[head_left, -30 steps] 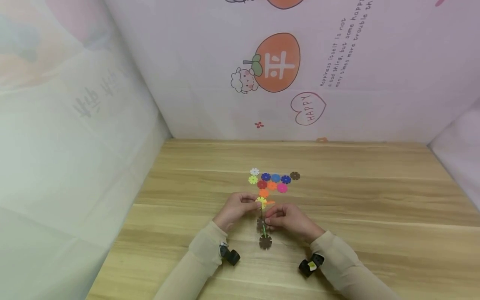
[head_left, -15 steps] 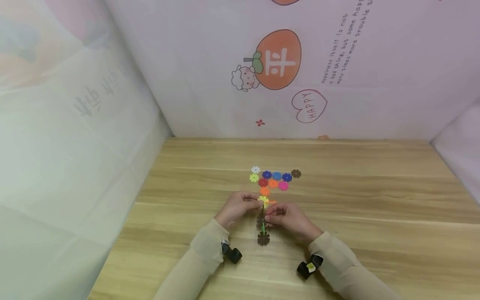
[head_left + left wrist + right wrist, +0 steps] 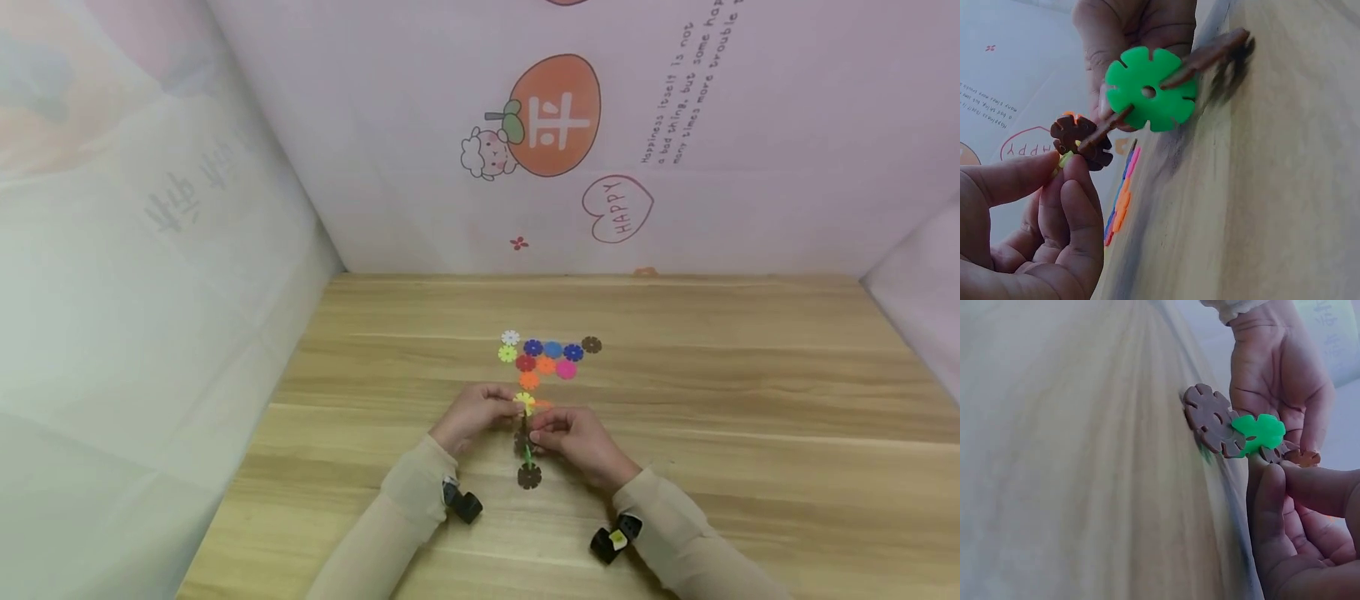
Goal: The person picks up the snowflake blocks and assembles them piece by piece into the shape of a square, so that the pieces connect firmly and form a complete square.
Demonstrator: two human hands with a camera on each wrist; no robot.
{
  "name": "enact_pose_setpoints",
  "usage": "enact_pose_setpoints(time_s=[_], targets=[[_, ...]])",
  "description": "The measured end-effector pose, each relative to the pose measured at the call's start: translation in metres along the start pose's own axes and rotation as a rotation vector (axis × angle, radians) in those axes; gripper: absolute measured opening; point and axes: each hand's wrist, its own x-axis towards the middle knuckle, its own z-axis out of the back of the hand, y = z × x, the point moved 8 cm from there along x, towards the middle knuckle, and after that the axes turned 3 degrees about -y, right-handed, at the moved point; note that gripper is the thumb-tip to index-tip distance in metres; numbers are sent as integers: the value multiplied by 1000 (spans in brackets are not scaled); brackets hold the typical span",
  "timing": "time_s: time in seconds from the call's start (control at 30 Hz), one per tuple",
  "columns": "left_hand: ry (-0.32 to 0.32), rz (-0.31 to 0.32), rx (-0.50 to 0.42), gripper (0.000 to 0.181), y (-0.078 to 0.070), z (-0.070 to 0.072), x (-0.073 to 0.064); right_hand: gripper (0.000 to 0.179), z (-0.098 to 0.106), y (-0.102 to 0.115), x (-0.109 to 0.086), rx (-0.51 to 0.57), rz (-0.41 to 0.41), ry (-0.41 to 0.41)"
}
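Note:
Both hands hold a small chain of notched snowflake discs above the wooden table. My left hand pinches a yellow disc at the chain's far end between thumb and fingertips. My right hand pinches the chain from the right, at a brown disc beside the green one. In the left wrist view a green disc stands face-on with brown discs slotted into it. The chain's near end is a brown disc, low over the table. An orange piece shows edge-on beside the yellow disc.
Beyond the hands, loose-looking discs lie flat on the table: orange, red, pink, several blues, yellow-green, white and brown. Printed cloth walls stand behind and at the sides.
Both hands keep their grip and stay almost in place. The near brown disc has shifted slightly up the picture; the head view itself has tilted a little.

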Motion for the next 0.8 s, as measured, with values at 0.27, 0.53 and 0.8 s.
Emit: enact_pose_setpoints(time_s=[0.27, 0.53, 0.8], targets=[[33, 8, -32, 16, 3, 0, 3, 18, 4, 0, 0, 21, 1, -1], [44, 22, -44, 14, 8, -3, 7, 12, 3, -2, 0, 49, 12, -40], [52, 6, -20, 17, 3, 3, 5, 16, 3, -3, 2, 45, 3, -67]])
